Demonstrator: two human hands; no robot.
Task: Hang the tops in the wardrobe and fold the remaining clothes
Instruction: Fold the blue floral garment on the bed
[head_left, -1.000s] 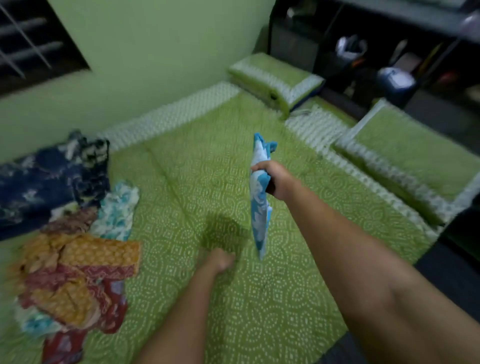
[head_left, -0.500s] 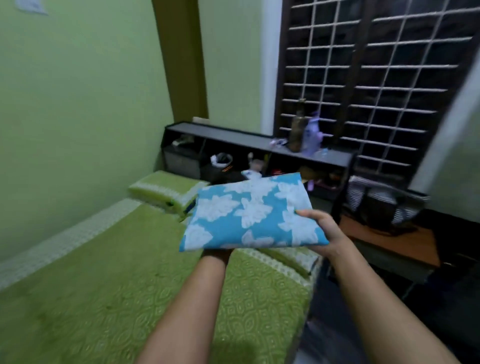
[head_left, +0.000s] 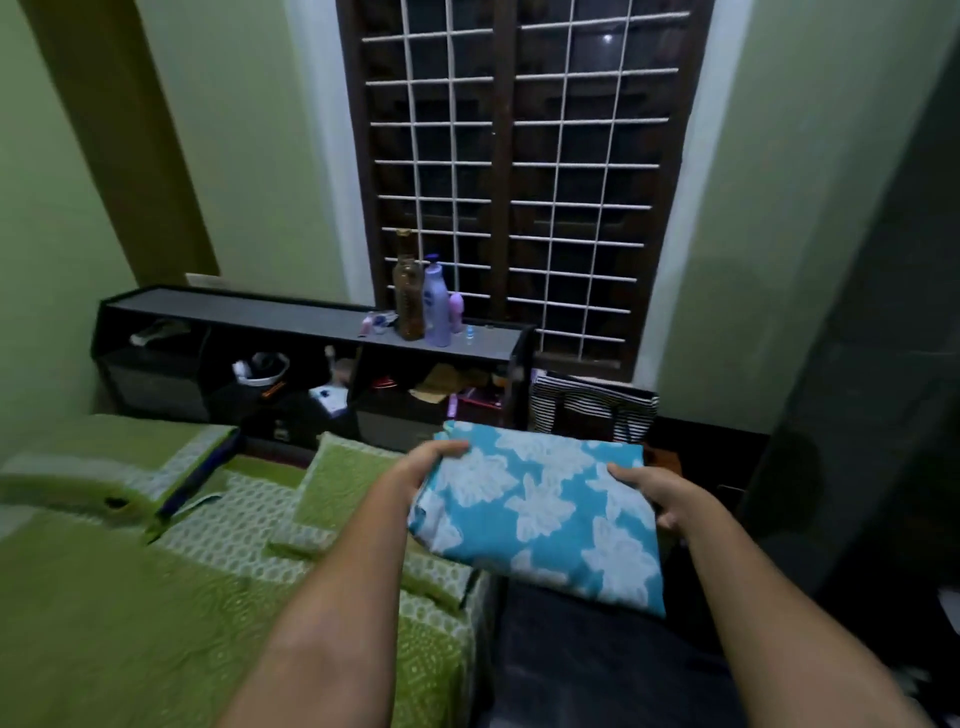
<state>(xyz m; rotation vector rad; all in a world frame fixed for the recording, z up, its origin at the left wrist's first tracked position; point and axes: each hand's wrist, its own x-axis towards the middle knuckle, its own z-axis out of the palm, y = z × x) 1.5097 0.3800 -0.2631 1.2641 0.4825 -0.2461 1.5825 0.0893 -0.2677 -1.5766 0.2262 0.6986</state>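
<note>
Cloth (head_left: 540, 512), folded, blue w/ white flowers, was held flat in the air just off the bed's (head_left: 130, 597) right edge, over the dark floor, in front of the striped bag (head_left: 592, 410). Left hand (head_left: 434, 462) gripped its far-left corner, thumb on top, fingers under. Right hand (head_left: 657, 493) gripped the right edge, thumb on top, fingers curled beneath.

Prob. light and soft: no stiffness of its own, near edge sagged a bit between the hands. Layers could slide apart or flop open if tipped, so best carried level, both hands at opposite sides, palms under, or one flat hand beneath the middle. Not fragile, not slippery by the look.

Room: bed edge and the near pillow (head_left: 337, 488) sat just left of the cloth; headboard shelf (head_left: 311, 317) w/ bottles (head_left: 423, 301) stood beyond the bed. Bag lay close behind the cloth's far edge. Dark panel at far right, maybe a wardrobe side; couldn't tell. Open lane was the floor strip right of the bed, narrow; bed top offered wide free area to set down.
</note>
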